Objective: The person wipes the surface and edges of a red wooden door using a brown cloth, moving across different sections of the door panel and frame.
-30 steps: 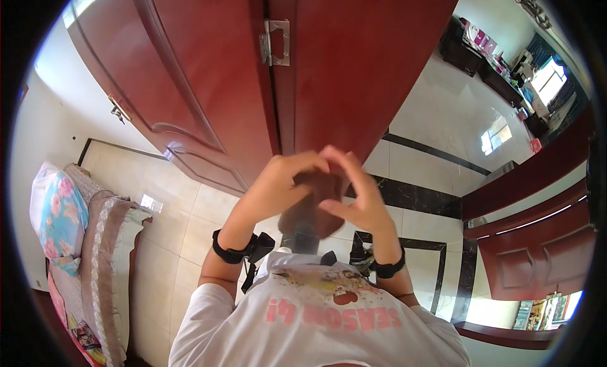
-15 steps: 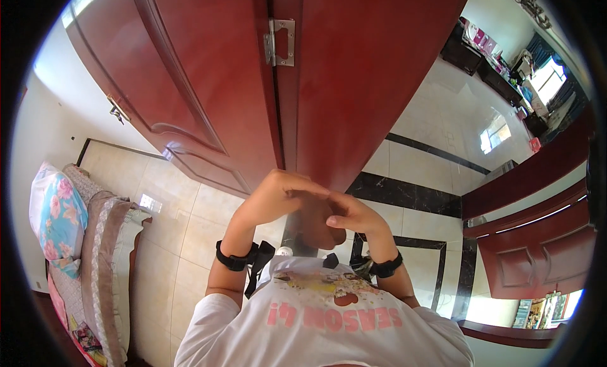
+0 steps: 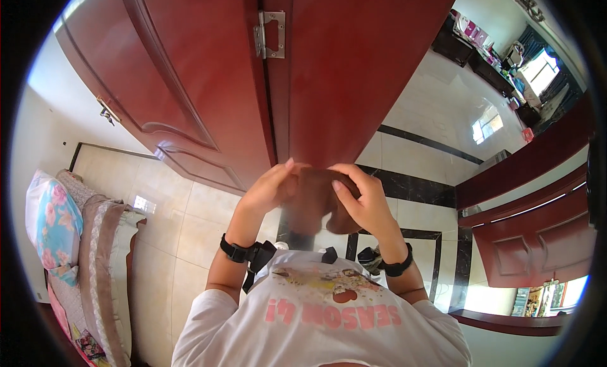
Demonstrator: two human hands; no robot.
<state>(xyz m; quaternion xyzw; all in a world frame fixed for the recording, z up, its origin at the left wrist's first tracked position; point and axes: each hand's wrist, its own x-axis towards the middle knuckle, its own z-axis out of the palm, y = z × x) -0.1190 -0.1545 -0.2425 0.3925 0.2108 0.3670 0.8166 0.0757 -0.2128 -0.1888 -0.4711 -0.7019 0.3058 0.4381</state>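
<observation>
Tiled floor (image 3: 161,221) stretches beside a red door (image 3: 218,57). Our left hand (image 3: 264,191) and right hand (image 3: 373,206) have just drawn apart, fingers curled nearly closed on brown cloth (image 3: 308,206) hanging between them, so we hold it spread.

Both forearms up fr. lower edge, angled inward; L forearm (image 3: 224,270) slants R, R forearm (image 3: 406,285) slants L. Hands approx. level in front of torso, close tog. but apart. L hand (image 3: 265,191): back turned outward, fingers bent inward, partly blurred, so exact grip unclear. R hand (image 3: 372,206): thumb (image 3: 343,191) angled up & L, fingers curled over above it, pinch-like. Wrists approx. straight.
</observation>
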